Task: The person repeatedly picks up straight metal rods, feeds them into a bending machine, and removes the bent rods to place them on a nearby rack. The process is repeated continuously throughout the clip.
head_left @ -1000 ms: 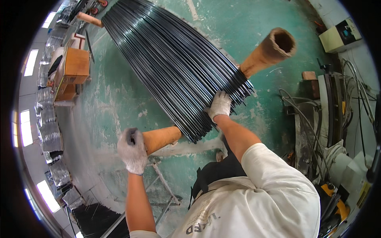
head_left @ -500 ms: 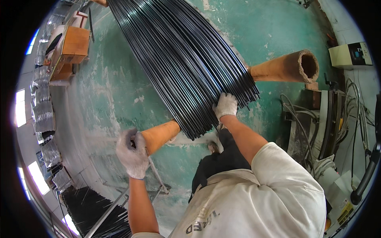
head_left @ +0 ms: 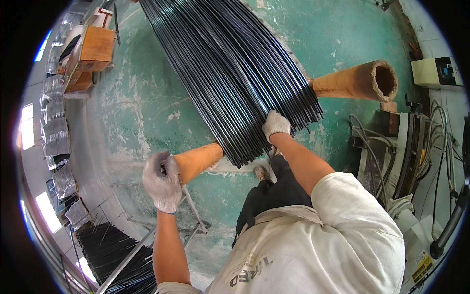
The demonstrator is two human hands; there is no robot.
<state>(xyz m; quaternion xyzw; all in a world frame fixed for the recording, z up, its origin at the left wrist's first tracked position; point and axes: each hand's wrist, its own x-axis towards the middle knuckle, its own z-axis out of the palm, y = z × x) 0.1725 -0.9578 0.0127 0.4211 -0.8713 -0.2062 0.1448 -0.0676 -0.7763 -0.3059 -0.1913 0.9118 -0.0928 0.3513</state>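
A wide layer of long thin black rods (head_left: 225, 73) stretches away from me, resting across a brown cardboard tube (head_left: 200, 160). The tube sticks out on both sides, and its middle is hidden under the rods. My left hand (head_left: 163, 182), in a whitish knitted glove, is curled round the tube's near left end, thumb and fingers at its rim. My right hand (head_left: 276, 123), gloved the same way, has its fingers bent over rods close to their near ends. Its fingertips are partly hidden, and a narrow furrow runs through the rods ahead of it.
The tube's wide open end (head_left: 384, 81) points right, near a machine with cables (head_left: 391, 147) and a cream control box (head_left: 434, 72). Lower left, more black rods (head_left: 115, 259) lie by a metal frame (head_left: 193, 210). Orange-brown boxes (head_left: 97, 45) stand at the far left on the green floor.
My right hand has shifted slightly left and toward the far side over the rods, and a furrow between them shows more clearly. My left hand stays on the tube end.
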